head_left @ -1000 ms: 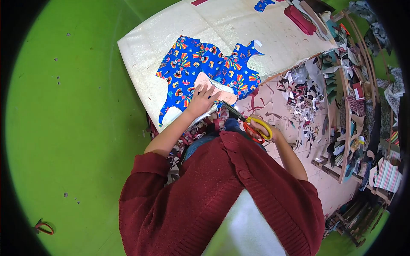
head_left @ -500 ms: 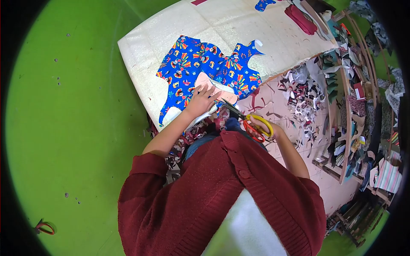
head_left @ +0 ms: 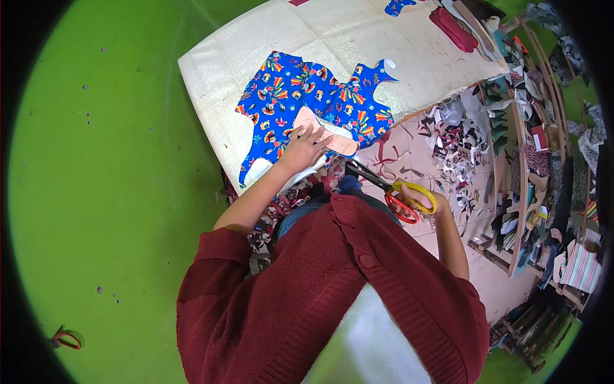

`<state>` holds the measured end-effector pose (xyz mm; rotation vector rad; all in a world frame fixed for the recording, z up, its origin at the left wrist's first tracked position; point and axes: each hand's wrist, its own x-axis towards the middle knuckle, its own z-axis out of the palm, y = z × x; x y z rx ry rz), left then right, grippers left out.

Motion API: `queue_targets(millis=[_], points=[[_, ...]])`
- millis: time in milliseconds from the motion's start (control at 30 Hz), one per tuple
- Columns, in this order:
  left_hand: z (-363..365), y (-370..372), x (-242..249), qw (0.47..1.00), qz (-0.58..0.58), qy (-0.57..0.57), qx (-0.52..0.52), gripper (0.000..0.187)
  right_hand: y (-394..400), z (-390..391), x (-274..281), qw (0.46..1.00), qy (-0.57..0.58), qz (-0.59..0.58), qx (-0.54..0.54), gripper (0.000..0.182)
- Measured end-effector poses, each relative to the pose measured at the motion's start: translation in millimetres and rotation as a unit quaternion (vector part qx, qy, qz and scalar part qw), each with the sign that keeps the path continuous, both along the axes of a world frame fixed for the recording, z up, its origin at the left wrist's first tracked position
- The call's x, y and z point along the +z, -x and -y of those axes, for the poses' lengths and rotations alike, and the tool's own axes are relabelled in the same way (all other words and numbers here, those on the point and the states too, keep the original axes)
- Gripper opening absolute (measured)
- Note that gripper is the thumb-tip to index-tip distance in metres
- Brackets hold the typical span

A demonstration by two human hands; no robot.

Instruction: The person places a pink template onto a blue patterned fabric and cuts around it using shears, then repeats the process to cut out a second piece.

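My left hand [head_left: 303, 151] lies with spread fingers on a pale pink pattern piece [head_left: 339, 143], pressing it onto blue printed fabric [head_left: 313, 86]. The fabric has an irregular cut outline and colourful figures on it, and rests near the front edge of the pale table. My right hand [head_left: 419, 201] is closed on the handles of scissors [head_left: 377, 178], one loop yellow and the other red. Their dark blades point left toward the pattern piece, with the tips near its lower right end, beyond the table's edge.
The cream-covered table [head_left: 220, 70] carries folded maroon fabric [head_left: 453, 31] and a small blue fabric piece [head_left: 398, 7]. Cloth scraps [head_left: 454, 160] litter the floor below. Wooden racks [head_left: 521, 179] with stacked pieces stand at the right. Another pair of scissors [head_left: 66, 339] appears at lower left.
My right hand has drawn the scissors right and slightly down, away from the fabric's edge. My left hand stays on the pattern piece.
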<state>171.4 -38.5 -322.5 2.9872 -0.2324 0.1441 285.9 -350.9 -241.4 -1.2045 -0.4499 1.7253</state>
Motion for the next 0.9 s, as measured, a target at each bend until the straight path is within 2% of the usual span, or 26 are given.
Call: queue_targets(millis=[67, 167, 300, 400, 467, 500, 600, 633, 733, 900], points=[[-0.1, -0.5, 0.0, 1.0, 0.0, -0.006, -0.002, 0.049, 1.6, -10.2, 4.2, 1.0, -0.006, 0.007, -0.016, 0.046], [-0.2, -1.2, 1.7, 1.0, -0.006, -0.005, -0.003, 0.049, 1.8, -19.5, -5.3, 0.995, 0.074, -0.036, -0.058, 0.041], [-0.3, -1.1, 1.5, 1.0, -0.002, 0.003, -0.003, 0.049, 4.2, -31.2, -17.9, 0.99, 0.1, -0.056, -0.082, 0.041], [-0.5, -1.1, 2.0, 1.0, -0.002, 0.003, -0.003, 0.049, 5.1, -36.6, -39.6, 0.994, 0.084, -0.033, -0.057, 0.043], [-0.4, -1.0, 3.0, 1.0, -0.002, 0.004, -0.004, 0.049, 6.2, -37.9, -61.8, 0.998, 0.016, 0.066, -0.003, 0.045], [-0.1, -1.1, 3.4, 1.0, -0.005, 0.007, -0.001, 0.049, 9.6, -39.1, -63.0, 0.994, 0.03, 0.106, -0.003, 0.045], [0.6, -1.3, 4.6, 1.0, -0.007, 0.012, 0.001, 0.048, 21.0, -44.2, -68.6, 0.996, -0.012, 0.091, 0.001, 0.048], [0.5, -1.0, 5.5, 1.0, -0.005, 0.015, 0.001, 0.048, 23.1, -42.7, -77.7, 0.998, -0.041, 0.039, 0.002, 0.046], [0.0, -0.8, 6.2, 1.0, -0.003, 0.018, 0.0, 0.047, 27.1, -41.1, -70.8, 0.997, -0.078, -0.002, -0.01, 0.046], [-1.3, -1.9, 5.9, 0.999, -0.013, 0.033, -0.003, 0.047, 27.7, -37.5, -60.3, 0.998, -0.06, 0.005, -0.015, 0.045]])
